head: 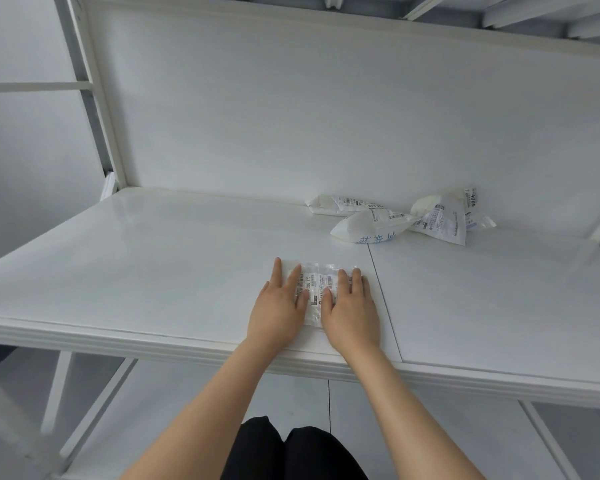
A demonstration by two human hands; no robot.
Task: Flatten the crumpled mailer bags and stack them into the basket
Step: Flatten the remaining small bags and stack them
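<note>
One mailer bag (317, 289) is pressed flat on the white bench (153, 258), near the front edge. It is held down by both grips. The left grip (278, 306) is laid open on the bag's left side, with the fingers straight and spread. The right grip (352, 306) is laid open on the right side in the same way. Nothing is grasped by either one; the bag is only pressed.

A few things could go wrong from here. The bench top looks smooth and shiny, so the bag could be slid away if one side is pushed harder than the other. It lies close to the front edge, so it could be pushed off onto the floor. If air is shut inside, the bag may puff up again once it is let go. New folds could be pressed in if the grips are pushed towards each other. A thin line (382, 296) in the bench runs just beside the right grip, and a bag corner could be caught there.

Two grips are counted, and one bag under them. At the back right, by the wall, three crumpled bags are piled: the back bag (340, 204), the front bag (364, 228) and the right bag (442, 220). A small labelled piece (473, 207) lies behind them; whether it is a fourth bag cannot be told. No basket is seen.
</note>
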